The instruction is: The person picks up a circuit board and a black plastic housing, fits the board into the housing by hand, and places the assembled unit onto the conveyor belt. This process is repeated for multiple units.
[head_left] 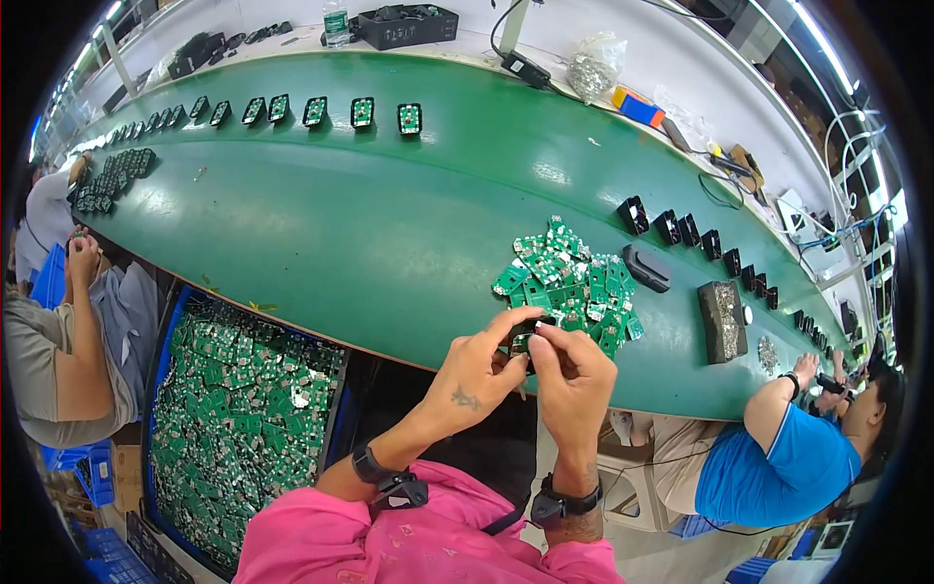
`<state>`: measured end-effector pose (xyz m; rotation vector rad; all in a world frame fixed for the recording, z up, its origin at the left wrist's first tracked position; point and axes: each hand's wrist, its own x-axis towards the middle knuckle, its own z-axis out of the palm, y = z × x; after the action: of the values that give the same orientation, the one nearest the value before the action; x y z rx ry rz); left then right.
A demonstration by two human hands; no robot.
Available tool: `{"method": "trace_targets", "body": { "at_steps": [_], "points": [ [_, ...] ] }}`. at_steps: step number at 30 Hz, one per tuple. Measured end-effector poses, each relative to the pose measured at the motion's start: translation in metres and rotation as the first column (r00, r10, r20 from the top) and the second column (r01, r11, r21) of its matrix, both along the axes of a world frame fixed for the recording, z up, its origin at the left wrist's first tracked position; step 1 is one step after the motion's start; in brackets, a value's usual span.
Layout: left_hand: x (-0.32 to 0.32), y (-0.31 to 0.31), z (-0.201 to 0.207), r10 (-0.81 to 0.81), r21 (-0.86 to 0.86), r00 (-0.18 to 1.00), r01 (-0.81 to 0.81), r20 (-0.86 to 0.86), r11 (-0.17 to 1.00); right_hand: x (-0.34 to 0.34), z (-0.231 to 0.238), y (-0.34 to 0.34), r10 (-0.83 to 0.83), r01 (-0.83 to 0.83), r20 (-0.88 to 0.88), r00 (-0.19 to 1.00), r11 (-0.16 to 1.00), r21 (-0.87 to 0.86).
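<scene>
Between my two hands, just in front of the bench's near edge, is a small black plastic casing (518, 334) with a green circuit board in it. My left hand (477, 365) is closed around its left side. From the right, my right hand (572, 375) grips the same casing, thumb and forefinger pressed against the board; the fingertips partly hide both parts. Right behind my hands lies a loose heap of green circuit boards (574, 277). Beside that heap rests another black casing (646, 268), face down.
A row of board-filled casings (410, 119) runs along the far left; open black casings (667, 226) line the right. A dark block (722, 321) stands near right. A large bin of circuit boards (238, 419) is at my left. Co-workers sit left and right (778, 467).
</scene>
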<state>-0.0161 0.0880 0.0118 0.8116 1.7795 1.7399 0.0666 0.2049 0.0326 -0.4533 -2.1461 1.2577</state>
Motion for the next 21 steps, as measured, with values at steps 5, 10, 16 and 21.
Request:
{"method": "trace_targets", "body": {
  "at_steps": [5,10,16,21],
  "points": [
    [0.005,0.003,0.000,0.051,0.004,0.996,-0.050,-0.071,0.999,-0.002,-0.010,-0.002,0.018,-0.021,-0.084,0.996,0.999,-0.044],
    [0.009,0.003,0.004,0.135,0.091,0.990,-0.131,-0.047,0.987,0.004,-0.008,-0.007,0.031,-0.034,-0.109,0.994,0.999,-0.027],
    [0.012,-0.007,0.015,0.265,0.164,0.935,-0.231,-0.234,0.959,0.009,0.011,-0.014,-0.047,0.067,-0.070,0.996,0.941,0.330],
    [0.014,-0.010,0.021,0.225,0.149,0.936,-0.190,-0.272,0.970,0.012,0.025,-0.007,0.053,-0.057,0.022,0.998,0.921,0.384]
  ]
}}
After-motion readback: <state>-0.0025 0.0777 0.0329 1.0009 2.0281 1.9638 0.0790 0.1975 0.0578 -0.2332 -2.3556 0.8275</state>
